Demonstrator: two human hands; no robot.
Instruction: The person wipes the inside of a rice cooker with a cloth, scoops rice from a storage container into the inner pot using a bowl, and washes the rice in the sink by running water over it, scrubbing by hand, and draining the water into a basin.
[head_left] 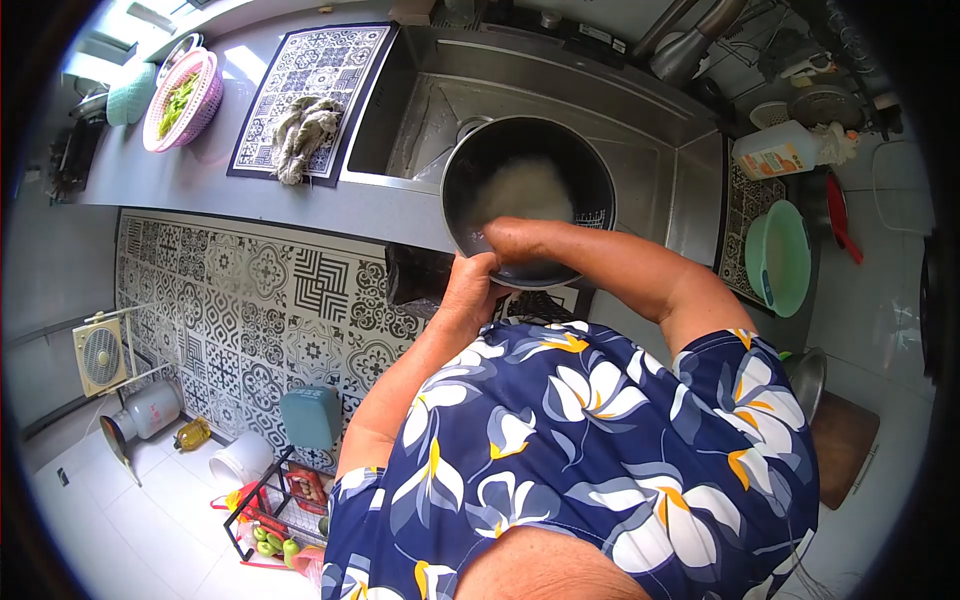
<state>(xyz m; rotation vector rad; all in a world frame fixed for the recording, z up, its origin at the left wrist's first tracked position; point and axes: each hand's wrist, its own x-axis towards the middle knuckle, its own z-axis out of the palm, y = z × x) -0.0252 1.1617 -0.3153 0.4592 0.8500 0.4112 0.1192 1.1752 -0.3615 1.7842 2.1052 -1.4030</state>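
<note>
A dark rice cooker inner pot (592, 165) is tilted over the edge of the steel sink, with its opening facing me. Whitish rice (535, 190) lies inside it, along with what looks like cloudy water. My left hand (472, 278) grips the pot's near rim from the outside, fingers partly hidden behind the wall. Reaching over the rim, my right hand (508, 240) is inside the pot near its left wall. Its fingers point down and are hidden, so whether they are closed does not show.
The steel sink (650, 180) surrounds the pot. Left of it, a grey rag (303, 135) lies on a patterned mat (325, 60), beyond which stands a pink basket (205, 95) of greens. At right are a green basin (790, 260), a bottle (775, 150) and a red-handled knife (842, 215).
</note>
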